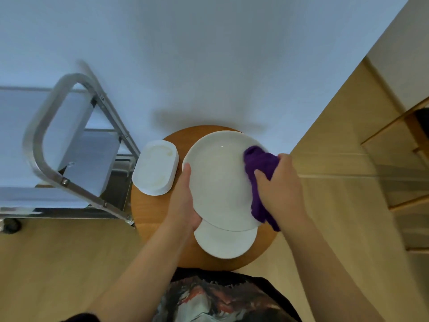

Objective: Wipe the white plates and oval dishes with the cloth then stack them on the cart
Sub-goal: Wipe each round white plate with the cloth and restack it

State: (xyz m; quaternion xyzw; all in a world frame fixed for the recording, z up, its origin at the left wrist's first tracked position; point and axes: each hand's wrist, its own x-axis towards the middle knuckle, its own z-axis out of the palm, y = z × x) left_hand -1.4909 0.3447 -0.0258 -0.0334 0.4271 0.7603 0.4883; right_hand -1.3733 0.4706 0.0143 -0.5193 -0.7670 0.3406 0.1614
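Note:
A large round white plate (218,177) is held up over a round wooden table (148,210). My left hand (183,201) grips its left rim, thumb on top. My right hand (278,189) grips a bunched purple cloth (260,163) against the plate's right side. Below the raised plate, part of another round white plate (225,242) lies on the table. A stack of white oval dishes (154,168) sits at the table's left edge; the top dish shows a faint yellowish smear. The metal cart (76,145) stands to the left.
A white wall runs behind the table and cart. Wooden cabinets or steps (383,147) fill the right side. The floor is light wood. The cart's handle frame (37,135) rises close to the oval dishes.

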